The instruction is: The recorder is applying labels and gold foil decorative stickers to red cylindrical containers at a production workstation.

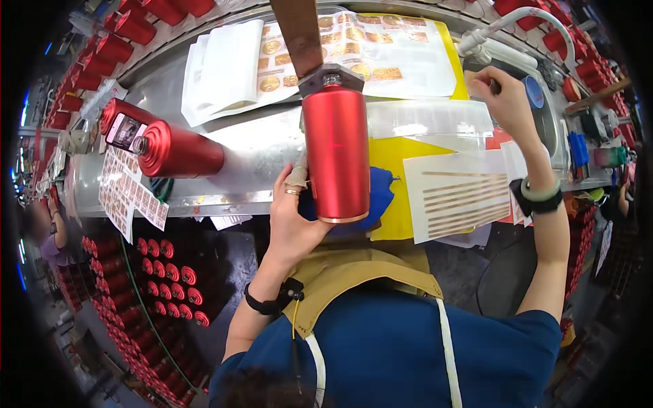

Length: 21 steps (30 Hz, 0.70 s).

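Note:
A shiny red metal bottle (337, 153) is upright in the middle, its neck at a dark hexagonal piece (331, 77) at the end of a wooden bar (297, 34). My left hand (296, 224) holds the bottle's left side near its base, with some fingers hidden behind it. One finger wears a pale wrap. My right hand (500, 98) is raised at the right, beside the sink, with its fingers pinched together. Whatever they hold, if anything, is hidden. Below it lies a white sheet with brown-gold strips (466, 197).
Sheets of gold decals (408, 61) and white paper (221, 64) cover the far bench. Another red bottle (182, 149) lies at the left by a phone (125, 130). A white faucet (530, 13) arches over a sink (559, 146). Red bottles (170, 272) stand in rows below.

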Each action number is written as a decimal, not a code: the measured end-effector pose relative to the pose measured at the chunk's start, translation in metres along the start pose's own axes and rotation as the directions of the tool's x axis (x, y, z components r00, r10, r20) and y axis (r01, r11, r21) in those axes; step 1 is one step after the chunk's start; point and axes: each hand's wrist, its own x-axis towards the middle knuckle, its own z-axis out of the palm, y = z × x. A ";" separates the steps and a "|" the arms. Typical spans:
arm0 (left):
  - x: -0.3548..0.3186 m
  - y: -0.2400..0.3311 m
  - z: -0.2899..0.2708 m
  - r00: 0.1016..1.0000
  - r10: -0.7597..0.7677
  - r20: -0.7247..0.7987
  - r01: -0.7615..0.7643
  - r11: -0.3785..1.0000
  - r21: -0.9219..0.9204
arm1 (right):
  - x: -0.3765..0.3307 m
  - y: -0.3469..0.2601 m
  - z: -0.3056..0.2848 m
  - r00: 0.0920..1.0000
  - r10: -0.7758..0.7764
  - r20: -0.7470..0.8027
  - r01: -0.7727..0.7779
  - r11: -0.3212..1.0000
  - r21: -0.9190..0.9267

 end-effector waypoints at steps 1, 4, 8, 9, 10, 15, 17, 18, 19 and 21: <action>0.002 0.000 -0.001 0.997 0.083 0.008 -0.083 0.995 0.051 | -0.014 -0.034 -0.001 1.000 -0.008 0.006 0.008 1.000 0.006; 0.008 0.007 -0.004 0.998 0.029 0.049 -0.028 0.999 -0.024 | -0.051 -0.121 0.004 0.987 -0.160 0.035 0.147 0.961 0.232; 0.016 0.026 -0.025 0.976 0.040 0.213 -0.014 0.992 -0.123 | -0.069 -0.185 0.035 0.946 -0.119 0.303 -0.152 0.662 0.734; 0.018 0.031 -0.029 0.975 0.045 0.216 -0.018 0.992 -0.124 | -0.070 -0.192 0.045 0.953 -0.111 0.281 -0.147 0.643 0.752; 0.022 0.035 -0.033 0.974 0.079 0.211 -0.034 0.976 -0.213 | -0.067 -0.197 0.054 0.940 -0.065 0.334 -0.208 0.669 0.714; 0.050 0.041 -0.019 0.995 -0.053 0.086 0.093 0.813 -0.575 | -0.059 -0.201 0.083 0.952 0.053 0.301 -0.237 0.753 0.614; 0.057 0.039 -0.016 0.990 -0.077 0.119 0.135 0.765 -0.630 | -0.057 -0.200 0.088 0.986 -0.021 0.168 -0.079 0.820 0.568; 0.060 0.038 -0.014 0.976 -0.119 0.183 0.212 0.720 -0.661 | -0.055 -0.198 0.090 0.994 -0.095 0.047 0.062 0.878 0.475; 0.061 0.038 -0.013 0.961 -0.148 0.234 0.272 0.662 -0.698 | -0.054 -0.196 0.092 0.996 -0.069 0.057 0.031 0.865 0.500; 0.062 0.039 -0.012 0.963 -0.174 0.207 0.270 0.629 -0.729 | -0.050 -0.191 0.096 0.998 0.052 0.044 -0.068 0.803 0.592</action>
